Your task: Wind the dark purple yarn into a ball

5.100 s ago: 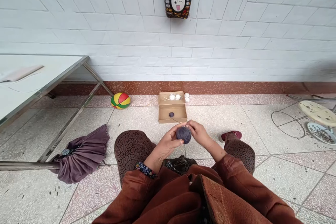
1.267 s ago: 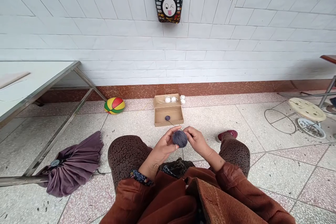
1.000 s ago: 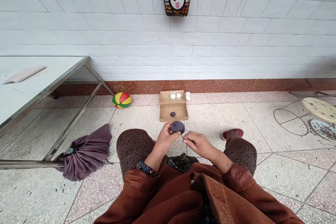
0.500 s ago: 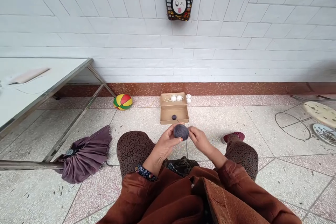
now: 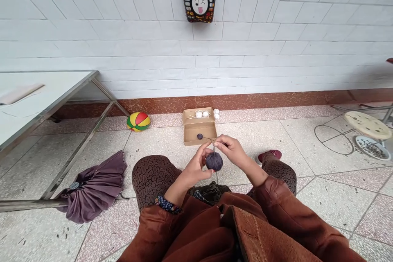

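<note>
Between my knees, my left hand (image 5: 196, 166) holds a dark purple-grey ball of yarn (image 5: 214, 161), fingers behind it and thumb at its lower edge. My right hand (image 5: 231, 148) pinches the yarn strand just above the ball. From there the strand runs to a smaller ball of the same dark yarn (image 5: 199, 136) lying in an open cardboard box (image 5: 192, 141) on the floor. White balls of yarn (image 5: 202, 114) rest on the box's raised lid, and more white balls (image 5: 216, 113) sit beside it.
A folded purple umbrella (image 5: 95, 190) lies at my left by a metal-framed table (image 5: 61, 102). A colourful ball (image 5: 138, 121) is near the wall. To the right stand a round stool (image 5: 367, 125) and a basin (image 5: 373, 148). A black basket (image 5: 199, 2) hangs above.
My right hand has risen from the ball's side to above it, drawing the strand up. The held ball sits slightly lower. The whole view has shifted a little.
</note>
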Demonstrator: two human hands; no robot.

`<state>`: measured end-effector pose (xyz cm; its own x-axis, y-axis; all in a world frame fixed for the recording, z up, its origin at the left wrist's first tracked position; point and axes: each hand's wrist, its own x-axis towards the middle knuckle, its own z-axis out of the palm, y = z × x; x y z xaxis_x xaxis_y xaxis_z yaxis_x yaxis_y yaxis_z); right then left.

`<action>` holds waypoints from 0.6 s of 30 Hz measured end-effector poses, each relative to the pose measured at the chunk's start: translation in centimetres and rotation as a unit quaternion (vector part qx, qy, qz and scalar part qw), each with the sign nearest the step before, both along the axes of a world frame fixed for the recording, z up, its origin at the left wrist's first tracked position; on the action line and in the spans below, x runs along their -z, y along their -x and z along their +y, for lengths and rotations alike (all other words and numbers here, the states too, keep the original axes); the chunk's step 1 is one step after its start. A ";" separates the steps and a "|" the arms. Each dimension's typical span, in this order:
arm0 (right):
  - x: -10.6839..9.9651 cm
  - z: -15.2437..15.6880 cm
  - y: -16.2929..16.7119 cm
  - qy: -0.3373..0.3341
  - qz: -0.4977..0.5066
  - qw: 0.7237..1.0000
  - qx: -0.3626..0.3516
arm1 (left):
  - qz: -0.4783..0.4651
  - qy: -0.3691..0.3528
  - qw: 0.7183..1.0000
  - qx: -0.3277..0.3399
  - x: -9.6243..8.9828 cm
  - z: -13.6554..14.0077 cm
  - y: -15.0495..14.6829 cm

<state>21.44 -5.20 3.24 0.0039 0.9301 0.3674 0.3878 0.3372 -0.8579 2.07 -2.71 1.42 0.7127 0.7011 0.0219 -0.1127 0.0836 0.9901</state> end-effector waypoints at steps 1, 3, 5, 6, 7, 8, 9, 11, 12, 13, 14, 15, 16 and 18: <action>0.7 0.3 0.1 0.010 0.002 1.000 0.003 | -0.031 0.025 0.999 0.019 -0.4 -0.1 -0.1; 2.3 0.2 0.4 0.033 -0.007 0.999 0.015 | -0.070 0.070 0.995 0.019 -1.0 -0.2 -0.2; 3.9 -0.7 0.8 0.049 -0.036 0.998 0.027 | -0.081 0.100 0.992 -0.019 -1.4 0.0 -0.3; 4.5 -1.3 1.0 0.054 -0.055 0.997 0.020 | -0.081 0.107 0.990 -0.046 -1.4 0.2 -0.4; 4.8 -2.0 1.1 0.054 -0.074 0.996 0.001 | -0.078 0.109 0.988 -0.075 -1.3 0.4 -0.4; 4.8 -2.8 1.2 0.050 -0.091 0.994 -0.027 | -0.070 0.103 0.987 -0.102 -1.2 0.7 -0.5; 4.5 -3.5 1.3 0.042 -0.103 0.992 -0.059 | -0.055 0.088 0.987 -0.125 -1.1 1.0 -0.5; 3.0 -4.5 1.3 0.020 -0.112 0.988 -0.109 | 0.003 0.029 0.987 -0.157 -0.7 1.5 -0.5; 2.0 -4.6 1.2 0.008 -0.109 0.987 -0.119 | 0.040 -0.009 0.986 -0.164 -0.5 1.7 -0.5; 0.9 -4.5 1.0 -0.005 -0.103 0.988 -0.117 | 0.074 -0.049 0.982 -0.164 -0.4 1.9 -0.5; -0.1 -4.2 0.7 -0.015 -0.095 0.990 -0.105 | 0.100 -0.084 0.979 -0.155 -0.3 1.9 -0.5; -0.9 -3.6 0.3 -0.025 -0.090 0.992 -0.085 | 0.112 -0.109 0.978 -0.137 -0.3 1.9 -0.5; -1.4 -2.8 -0.1 -0.031 -0.086 0.994 -0.057 | 0.109 -0.119 0.981 -0.109 -0.3 1.8 -0.6; -1.3 -1.1 -0.7 -0.039 -0.073 0.997 -0.003 | 0.068 -0.098 0.992 -0.033 -0.7 1.5 -0.6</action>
